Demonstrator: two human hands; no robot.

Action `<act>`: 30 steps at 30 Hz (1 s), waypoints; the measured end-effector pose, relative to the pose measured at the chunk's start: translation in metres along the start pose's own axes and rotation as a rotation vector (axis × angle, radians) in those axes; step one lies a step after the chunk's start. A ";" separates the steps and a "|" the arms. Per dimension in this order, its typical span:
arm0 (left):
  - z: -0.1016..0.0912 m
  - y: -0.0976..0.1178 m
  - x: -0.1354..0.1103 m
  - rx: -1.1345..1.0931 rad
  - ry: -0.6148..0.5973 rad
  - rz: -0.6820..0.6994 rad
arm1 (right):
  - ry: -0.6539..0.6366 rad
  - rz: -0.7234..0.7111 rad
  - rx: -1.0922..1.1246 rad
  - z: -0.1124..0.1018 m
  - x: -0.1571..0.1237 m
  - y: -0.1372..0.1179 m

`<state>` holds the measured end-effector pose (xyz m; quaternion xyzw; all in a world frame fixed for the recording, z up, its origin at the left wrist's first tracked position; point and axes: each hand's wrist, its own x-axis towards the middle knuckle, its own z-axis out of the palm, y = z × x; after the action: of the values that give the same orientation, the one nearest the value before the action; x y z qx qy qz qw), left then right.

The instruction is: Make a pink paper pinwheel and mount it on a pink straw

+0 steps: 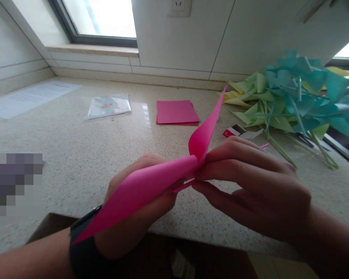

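Observation:
A pink paper sheet [145, 186], bent into curved blades, is held between both hands just above the counter's front edge. My left hand [133, 228] is under it, fingers closed on the paper near its centre; a dark watch sits on that wrist. My right hand [250, 190] pinches the paper's centre from the right, fingers pressed together. One blade points up toward the back, another runs down to my left wrist.
On the speckled counter [75, 147] lie a stack of pink paper squares [177, 112], a clear plastic packet [109, 105], a printed white sheet [29, 99], a small red and white box [235, 131], and a heap of teal and yellow paper pinwheels on sticks [293, 97].

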<state>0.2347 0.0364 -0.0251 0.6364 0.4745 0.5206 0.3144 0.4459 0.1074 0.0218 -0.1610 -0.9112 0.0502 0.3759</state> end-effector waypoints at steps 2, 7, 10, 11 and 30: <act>-0.001 0.000 0.001 -0.002 -0.016 -0.010 | -0.007 0.006 0.007 0.000 0.000 0.001; -0.004 0.000 0.001 0.016 -0.050 -0.035 | 0.004 0.014 0.011 0.001 -0.001 0.002; -0.003 -0.002 0.001 0.020 -0.044 -0.036 | 0.002 0.031 0.029 0.001 0.000 0.001; -0.002 -0.002 0.001 0.020 -0.033 -0.032 | 0.004 0.033 0.039 0.001 0.001 0.001; 0.001 -0.002 0.001 -0.002 0.017 -0.090 | 0.008 0.028 0.061 0.001 0.002 0.001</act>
<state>0.2353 0.0381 -0.0268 0.6098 0.5046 0.5116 0.3342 0.4436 0.1087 0.0220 -0.1621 -0.9054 0.0827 0.3835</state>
